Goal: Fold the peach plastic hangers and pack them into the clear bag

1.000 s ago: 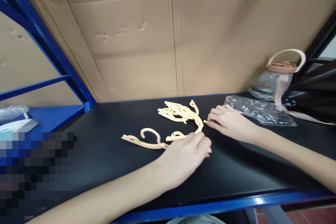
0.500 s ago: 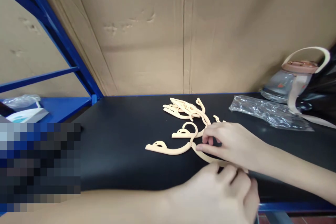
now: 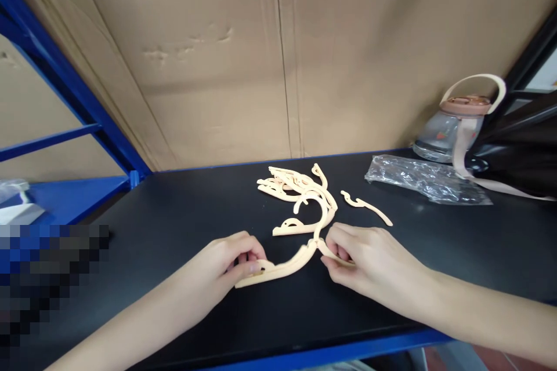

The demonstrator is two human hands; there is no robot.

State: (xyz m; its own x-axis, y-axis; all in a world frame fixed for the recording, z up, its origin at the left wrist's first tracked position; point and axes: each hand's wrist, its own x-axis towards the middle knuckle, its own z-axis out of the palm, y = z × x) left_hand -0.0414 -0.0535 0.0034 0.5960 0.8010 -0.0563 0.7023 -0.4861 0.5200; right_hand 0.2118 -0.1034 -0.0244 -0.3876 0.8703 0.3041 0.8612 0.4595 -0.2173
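Observation:
A cream plastic folding hanger (image 3: 290,266) is spread over the black table top, its hook curving up and away from me. My left hand (image 3: 237,261) pinches the notched end of its left arm. Around the right arm, close to the centre joint, the fingers of my right hand (image 3: 352,252) are closed; that arm's outer end is hidden by the hand. Just behind lies a pile of similar cream hangers (image 3: 300,182), partly overlapped by the hook. One loose hanger arm (image 3: 369,207) lies apart, beyond my right hand.
A crumpled clear plastic bag (image 3: 426,179) lies at the back right, before a clear bottle (image 3: 448,127) with a pinkish lid and strap. A black bag (image 3: 522,151) stands beside it. Cardboard (image 3: 209,69) walls the back; a blue metal frame (image 3: 82,81) rises at left.
My left hand has moved from the hanger's right side to its left arm's end and grips it. My right hand stays near the joint. The camera view has shifted, uncovering the loose arm.

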